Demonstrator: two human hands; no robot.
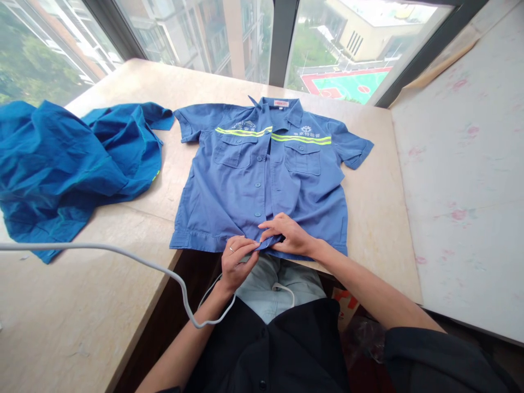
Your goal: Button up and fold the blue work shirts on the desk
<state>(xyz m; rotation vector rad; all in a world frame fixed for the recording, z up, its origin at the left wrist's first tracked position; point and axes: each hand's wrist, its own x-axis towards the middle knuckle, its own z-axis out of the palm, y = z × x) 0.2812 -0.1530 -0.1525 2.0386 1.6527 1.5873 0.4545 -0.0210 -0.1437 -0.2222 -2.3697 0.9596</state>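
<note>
A blue short-sleeved work shirt (245,180) with yellow reflective stripes lies flat, front up, on the beige table (376,218), collar towards the window. My left hand (236,262) pinches the shirt's bottom hem at the front placket. My right hand (289,233) is closed on the same hem edge right beside it, fingertips almost touching the left hand. Both hands sit at the table's near edge.
A crumpled heap of blue garments (61,164) lies at the table's left. A white cable (123,254) runs across the near left and loops by my left wrist. A pale floral-patterned board (462,164) lies at the right. Windows stand behind the table.
</note>
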